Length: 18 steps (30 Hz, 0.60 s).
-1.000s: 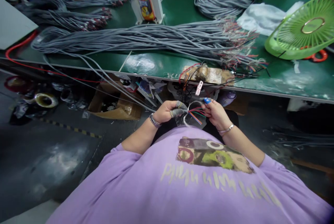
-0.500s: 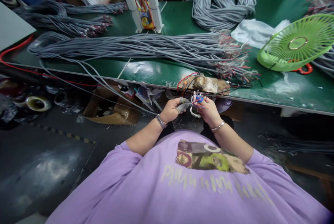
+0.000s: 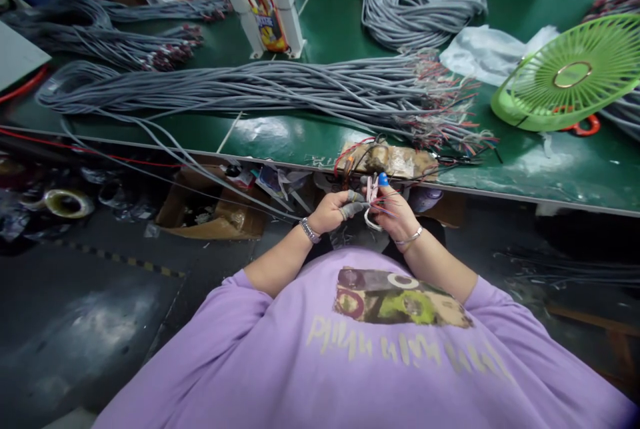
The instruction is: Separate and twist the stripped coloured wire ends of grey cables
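Note:
My left hand (image 3: 334,210), with grey covers on its thumb and finger, pinches the end of a grey cable just off the table's front edge. Close beside it, my right hand (image 3: 398,217) has its fingers curled around thin red and dark wires (image 3: 387,202) that fan out over the palm. A blue finger cot (image 3: 383,179) caps its raised thumb. Short whitish-pink strips (image 3: 372,189) stand up between the hands, and a white loop (image 3: 370,220) hangs below them. The fingers partly hide where cable and wires meet.
A long bundle of grey cables (image 3: 240,86) with stripped ends lies across the green table (image 3: 280,139). A taped block (image 3: 393,160) sits at the front edge. To the right stands a green fan (image 3: 573,76) near orange-handled scissors (image 3: 585,125). A cardboard box (image 3: 210,216) lies below.
My right hand has turned and its blue-capped thumb has lifted up from the wires, which now show more spread out. My left hand keeps its pinch, and the view has shifted slightly.

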Available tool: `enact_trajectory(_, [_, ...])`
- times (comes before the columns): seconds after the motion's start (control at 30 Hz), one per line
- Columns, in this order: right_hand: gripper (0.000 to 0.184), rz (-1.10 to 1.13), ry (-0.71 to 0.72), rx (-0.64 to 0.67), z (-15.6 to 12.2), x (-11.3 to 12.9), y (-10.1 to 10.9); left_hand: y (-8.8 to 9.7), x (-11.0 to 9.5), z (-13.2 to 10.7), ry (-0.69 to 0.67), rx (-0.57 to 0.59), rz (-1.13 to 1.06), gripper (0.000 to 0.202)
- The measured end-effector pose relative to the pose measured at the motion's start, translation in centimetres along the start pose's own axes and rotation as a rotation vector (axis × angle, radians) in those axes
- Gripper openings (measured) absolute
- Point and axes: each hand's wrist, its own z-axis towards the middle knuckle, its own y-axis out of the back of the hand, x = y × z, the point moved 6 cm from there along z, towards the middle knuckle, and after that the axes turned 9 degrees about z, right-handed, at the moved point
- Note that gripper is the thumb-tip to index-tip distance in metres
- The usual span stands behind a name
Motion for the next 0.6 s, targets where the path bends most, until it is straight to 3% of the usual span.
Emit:
enact_trajectory(0.37, [0.051, 0.126, -0.064, 0.039, 0.1, -0.8, 0.1, -0.3, 1.1, -0.1, 0.011, 0.078, 0.034, 0.049])
enact_trajectory(0.6, [0.055, 0.133, -0.115, 0.102, -0.3, -1.4, 2.2, -0.2, 0.6, -2.0, -0.015, 0.231, 0.008, 0.043])
